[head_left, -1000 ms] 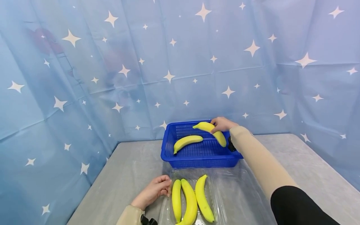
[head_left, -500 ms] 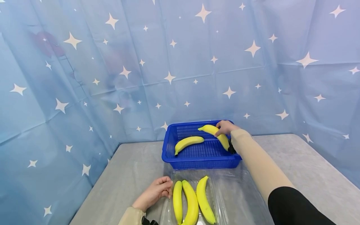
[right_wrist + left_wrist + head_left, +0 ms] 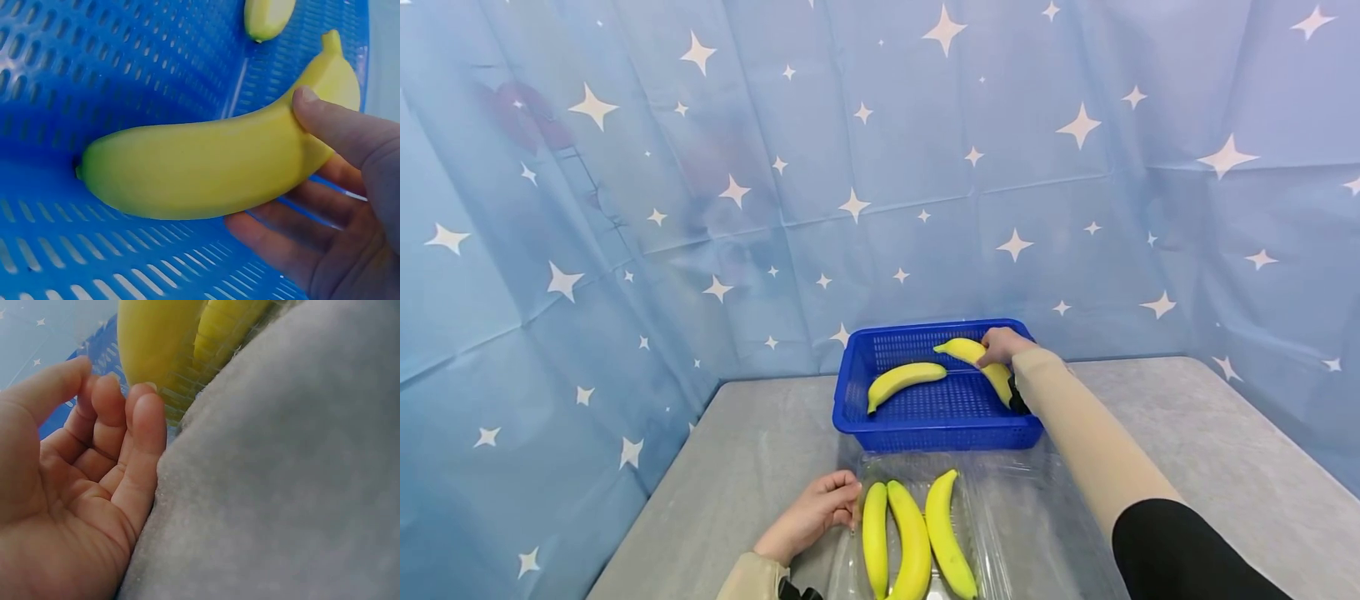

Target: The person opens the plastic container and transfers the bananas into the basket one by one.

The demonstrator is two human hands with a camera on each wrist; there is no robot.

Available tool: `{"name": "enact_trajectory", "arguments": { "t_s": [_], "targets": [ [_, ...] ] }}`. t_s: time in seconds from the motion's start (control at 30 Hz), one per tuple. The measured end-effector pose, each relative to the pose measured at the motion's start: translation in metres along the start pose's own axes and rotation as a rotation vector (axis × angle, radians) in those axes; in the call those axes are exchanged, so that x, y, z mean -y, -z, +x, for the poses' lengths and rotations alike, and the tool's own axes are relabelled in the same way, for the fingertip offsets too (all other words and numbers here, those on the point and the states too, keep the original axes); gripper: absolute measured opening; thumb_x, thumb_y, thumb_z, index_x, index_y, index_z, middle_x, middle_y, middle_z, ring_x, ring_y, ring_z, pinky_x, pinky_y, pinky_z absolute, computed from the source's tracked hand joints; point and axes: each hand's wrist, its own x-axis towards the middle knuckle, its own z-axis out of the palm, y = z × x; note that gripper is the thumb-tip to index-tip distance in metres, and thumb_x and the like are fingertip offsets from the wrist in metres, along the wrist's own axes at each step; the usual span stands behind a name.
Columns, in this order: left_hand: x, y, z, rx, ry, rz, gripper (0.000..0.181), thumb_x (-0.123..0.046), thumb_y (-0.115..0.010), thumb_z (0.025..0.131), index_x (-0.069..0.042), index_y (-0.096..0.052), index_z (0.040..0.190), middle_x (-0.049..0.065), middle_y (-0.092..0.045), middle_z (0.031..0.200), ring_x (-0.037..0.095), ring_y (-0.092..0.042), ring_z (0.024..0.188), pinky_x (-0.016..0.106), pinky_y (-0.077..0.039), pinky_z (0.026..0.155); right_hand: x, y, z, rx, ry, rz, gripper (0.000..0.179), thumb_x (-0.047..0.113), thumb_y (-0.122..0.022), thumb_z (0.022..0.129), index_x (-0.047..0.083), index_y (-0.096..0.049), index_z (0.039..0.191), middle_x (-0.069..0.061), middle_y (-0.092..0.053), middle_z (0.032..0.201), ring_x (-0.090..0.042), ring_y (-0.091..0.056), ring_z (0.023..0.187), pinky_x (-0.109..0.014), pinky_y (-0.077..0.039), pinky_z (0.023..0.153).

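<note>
In the blue basket, my right hand (image 3: 1000, 346) grips a yellow banana (image 3: 206, 169) near its stem end, thumb on one side and fingers on the other. Left of it in the basket lies another banana (image 3: 906, 383). My left hand (image 3: 820, 512), fingers curled, pinches the left rim of a clear plastic container (image 3: 966, 525); the rim itself is hard to make out. The container holds a left banana (image 3: 875, 537), a middle banana (image 3: 912, 550) and a right banana (image 3: 947, 542). In the left wrist view, my left fingertips (image 3: 150, 419) lie beside the container wall.
The blue basket (image 3: 936, 437) stands at the back of the grey table (image 3: 722, 467), directly behind the clear container. A see-through lid part (image 3: 1030, 517) extends to the container's right. A blue star-patterned curtain (image 3: 805, 183) hangs behind and at the left.
My right hand has lowered the banana deeper into the basket and slightly to the right. The left hand has kept its place at the container's rim.
</note>
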Motion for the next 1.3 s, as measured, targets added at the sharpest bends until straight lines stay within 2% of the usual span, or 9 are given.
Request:
{"name": "enact_trajectory", "arguments": {
  "t_s": [0.2,0.43,1.0,1.1,1.3],
  "targets": [
    [0.004,0.002,0.002,-0.005,-0.007,0.003,0.015,-0.019,-0.045,0.093,-0.01,-0.049,0.082,0.001,-0.055,0.071,0.013,-0.055,0.061,0.028,-0.049,0.059,-0.004,-0.009,0.005,0.002,0.006,-0.032,0.037,0.021,-0.066,0.079,-0.004,-0.057,0.105,-0.015,-0.057,0.095,-0.02,-0.056,0.073,-0.03,-0.048,0.056],
    [0.004,0.001,0.002,-0.004,-0.013,-0.001,0.014,-0.02,-0.048,0.091,-0.009,-0.049,0.081,0.001,-0.055,0.071,0.012,-0.054,0.061,0.027,-0.048,0.058,-0.004,-0.013,0.002,0.01,-0.035,-0.064,0.023,0.022,-0.066,0.079,0.002,-0.059,0.088,-0.01,-0.056,0.078,-0.017,-0.05,0.063,-0.028,-0.043,0.053],
    [0.002,0.001,0.001,-0.014,0.005,0.003,0.016,-0.019,-0.046,0.092,-0.009,-0.05,0.081,0.002,-0.055,0.07,0.013,-0.054,0.06,0.028,-0.048,0.059,-0.007,-0.023,0.007,0.052,-0.039,-0.13,0.014,0.017,-0.063,0.082,0.004,-0.059,0.08,-0.007,-0.053,0.069,-0.016,-0.046,0.057,-0.028,-0.04,0.05],
    [0.003,0.001,0.002,-0.013,0.006,0.002,0.015,-0.019,-0.046,0.092,-0.009,-0.05,0.081,0.001,-0.055,0.07,0.013,-0.054,0.06,0.028,-0.048,0.059,-0.009,-0.024,0.007,0.039,-0.025,-0.122,0.013,0.016,-0.063,0.081,0.005,-0.058,0.075,-0.004,-0.047,0.063,-0.015,-0.043,0.054,-0.027,-0.039,0.049],
    [0.004,0.001,0.003,-0.019,0.004,0.002,0.015,-0.018,-0.045,0.092,-0.009,-0.05,0.081,0.001,-0.055,0.07,0.013,-0.054,0.06,0.028,-0.048,0.058,-0.006,-0.02,0.004,0.035,0.003,-0.079,0.023,0.017,-0.063,0.081,0.011,-0.048,0.064,0.003,-0.022,0.057,-0.011,-0.026,0.048,-0.026,-0.032,0.046]
  ]
}}
